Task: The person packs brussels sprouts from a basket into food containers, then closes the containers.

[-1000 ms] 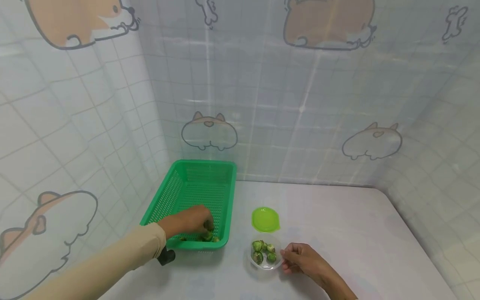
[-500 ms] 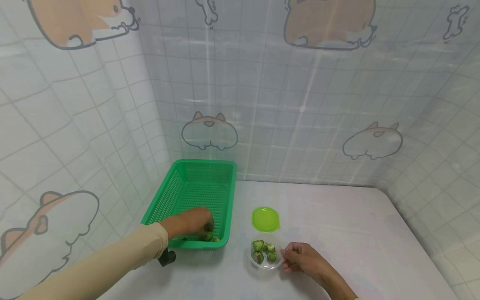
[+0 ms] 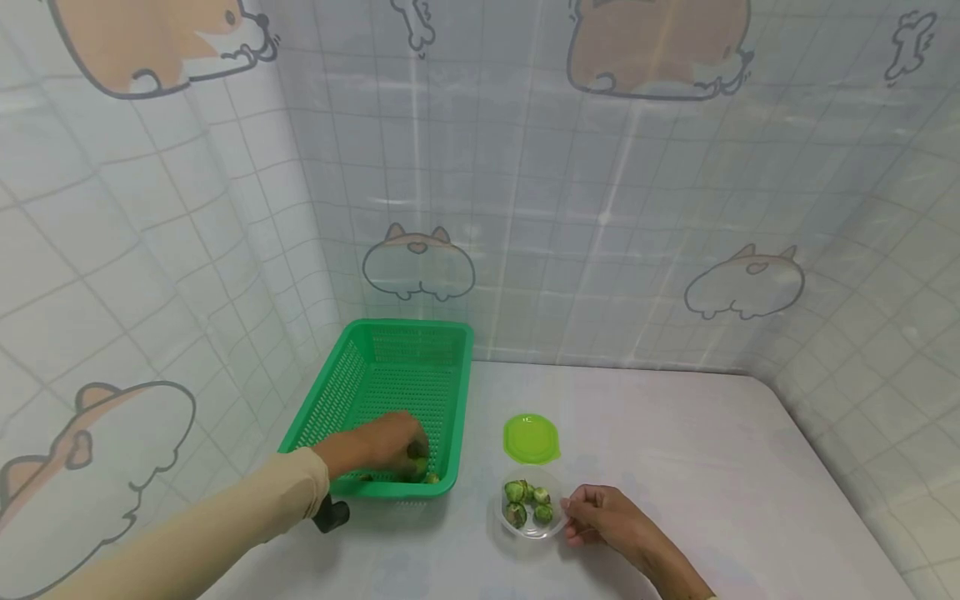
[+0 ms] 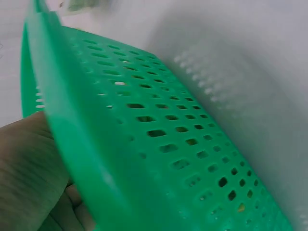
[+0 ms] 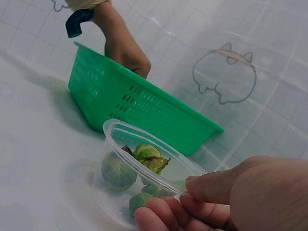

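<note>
My left hand (image 3: 393,442) reaches down into the green plastic basket (image 3: 463,400), its fingers curled around a Brussels sprout (image 3: 415,471) near the front wall. In the left wrist view the basket's slotted wall hides the fingertips. With thumb and fingers, my right hand (image 3: 603,517) pinches the rim of a small clear plastic bowl (image 3: 534,533). Several Brussels sprouts (image 5: 118,171) lie inside that bowl, some with browned leaves.
Behind the bowl a lime-green lid (image 3: 531,438) lies flat on the white table (image 3: 675,433). Another Brussels sprout (image 3: 432,478) sits in the basket's front right corner. Patterned sheeting (image 3: 555,208) encloses the table at the back and sides.
My left hand shifts only slightly among the sprouts in the basket. The right hand and the bowl stay in place.
</note>
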`<state>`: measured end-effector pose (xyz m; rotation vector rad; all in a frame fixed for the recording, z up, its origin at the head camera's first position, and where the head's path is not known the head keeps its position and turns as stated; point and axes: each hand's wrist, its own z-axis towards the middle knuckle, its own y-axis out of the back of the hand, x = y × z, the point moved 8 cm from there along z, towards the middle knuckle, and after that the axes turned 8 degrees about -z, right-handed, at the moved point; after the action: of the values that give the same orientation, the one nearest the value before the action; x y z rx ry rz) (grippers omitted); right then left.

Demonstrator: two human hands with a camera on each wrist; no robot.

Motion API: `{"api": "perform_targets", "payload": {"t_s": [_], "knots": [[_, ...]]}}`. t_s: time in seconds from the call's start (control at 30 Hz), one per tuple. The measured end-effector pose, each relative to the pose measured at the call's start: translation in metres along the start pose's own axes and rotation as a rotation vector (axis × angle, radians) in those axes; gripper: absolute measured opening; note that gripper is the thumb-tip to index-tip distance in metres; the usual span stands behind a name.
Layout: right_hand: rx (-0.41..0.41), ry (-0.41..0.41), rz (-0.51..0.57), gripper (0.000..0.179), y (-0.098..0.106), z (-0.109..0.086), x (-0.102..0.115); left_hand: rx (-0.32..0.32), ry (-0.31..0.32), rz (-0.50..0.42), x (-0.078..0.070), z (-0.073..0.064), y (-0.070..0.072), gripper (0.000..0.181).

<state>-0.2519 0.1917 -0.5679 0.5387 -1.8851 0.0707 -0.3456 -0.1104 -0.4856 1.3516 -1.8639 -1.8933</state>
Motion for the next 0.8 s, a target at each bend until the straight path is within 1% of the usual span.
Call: {"api": "perform_targets", "payload": {"t_s": [0.2,0.33,0.43,0.53,0.67,0.77,0.8], "knots": [[0.005,-0.002,0.003,0.027,-0.001,-0.002,0.002,-0.037,-0.074,-0.009,-0.007,-0.004,0.013,0.014],[0.006,-0.008,0.005,0.028,-0.001,-0.003,0.002,-0.05,-0.113,-0.041,-0.012,-0.007,0.021,0.013],[0.006,-0.016,0.002,0.029,-0.001,-0.004,0.002,-0.057,-0.114,-0.079,-0.013,-0.01,0.026,0.014],[0.004,-0.022,-0.002,0.029,-0.002,-0.005,0.002,-0.066,-0.095,-0.11,-0.012,-0.013,0.031,0.016],[0.001,-0.023,-0.008,0.029,-0.002,-0.005,0.003,-0.087,-0.069,-0.113,-0.007,-0.015,0.037,0.018],[0.002,-0.024,-0.007,0.029,-0.002,-0.006,0.004,-0.109,-0.068,-0.107,-0.005,-0.018,0.044,0.019],[0.002,-0.025,-0.009,0.029,-0.002,-0.006,0.004,-0.119,-0.076,-0.106,-0.006,-0.019,0.047,0.019]]}}
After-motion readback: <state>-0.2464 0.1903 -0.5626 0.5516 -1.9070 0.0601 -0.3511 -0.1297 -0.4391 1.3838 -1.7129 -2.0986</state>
